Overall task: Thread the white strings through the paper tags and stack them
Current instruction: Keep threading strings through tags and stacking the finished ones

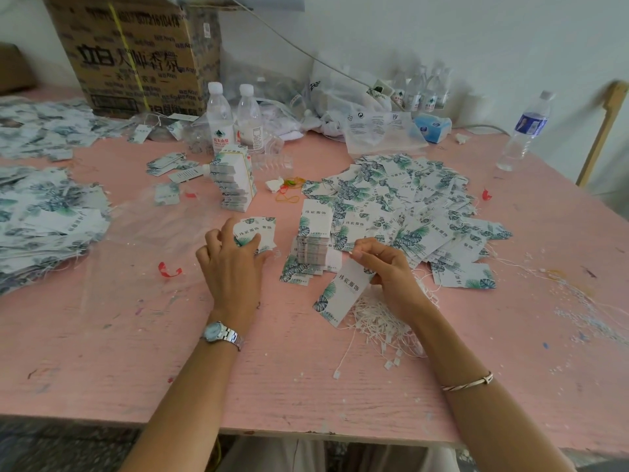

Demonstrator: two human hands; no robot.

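One tag [343, 291] hangs pinched below right fingers [367, 247] while left fingers [225, 229] clutch a small stack [262, 230]

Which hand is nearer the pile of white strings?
Right. The right hand pinches a tag right over the white strings; the left hand grips a tag stack farther left.

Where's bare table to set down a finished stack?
Bare pink table between the forearms at the near edge, and near-left, in front of the left tag heap. Crowded: loose tags mid-right, strings by the right hand, bottles at the back.
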